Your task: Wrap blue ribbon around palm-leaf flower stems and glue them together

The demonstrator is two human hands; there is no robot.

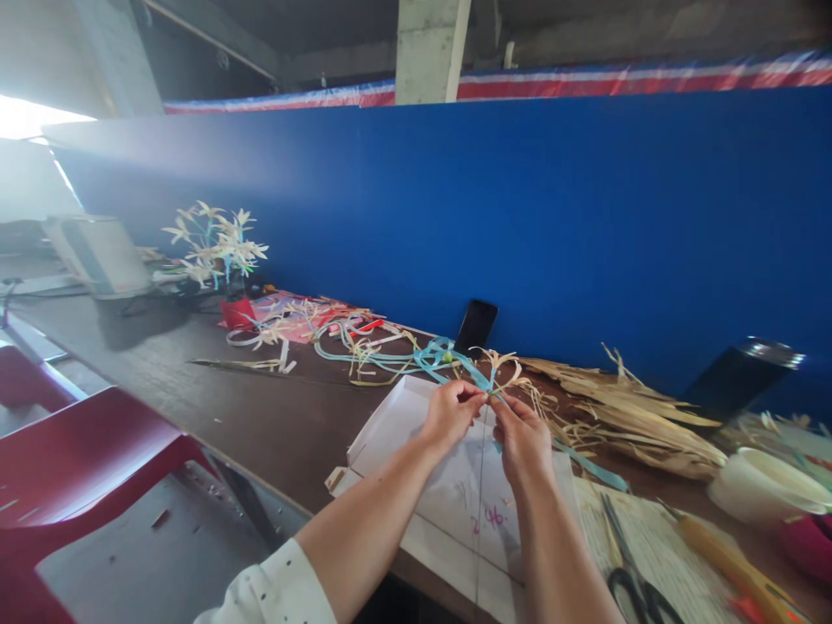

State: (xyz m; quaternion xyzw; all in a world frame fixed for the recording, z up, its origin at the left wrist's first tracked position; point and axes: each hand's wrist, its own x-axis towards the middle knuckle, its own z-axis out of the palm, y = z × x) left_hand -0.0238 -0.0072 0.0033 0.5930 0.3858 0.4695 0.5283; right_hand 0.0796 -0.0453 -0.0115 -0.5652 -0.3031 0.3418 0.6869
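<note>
Above a flattened white cardboard box (448, 494), my left hand (453, 413) and my right hand (523, 433) meet fingertip to fingertip. Both pinch the stem of a pale dried-husk flower (505, 360), whose thin petals spread just beyond the fingers. Light blue ribbon (479, 378) runs at the stem between my fingertips and trails off to the left in loose loops. Another piece of blue ribbon (594, 468) hangs out to the right of my right hand. The stem itself is mostly covered by the fingers.
Dried husks (640, 416) lie at right near a white cup (767, 485). Black scissors (633, 572) and a wooden-handled tool (728, 563) rest in front. A phone (477, 326) leans against the blue partition (552, 217). Finished flowers (221, 243) and a red chair (91, 451) are at left.
</note>
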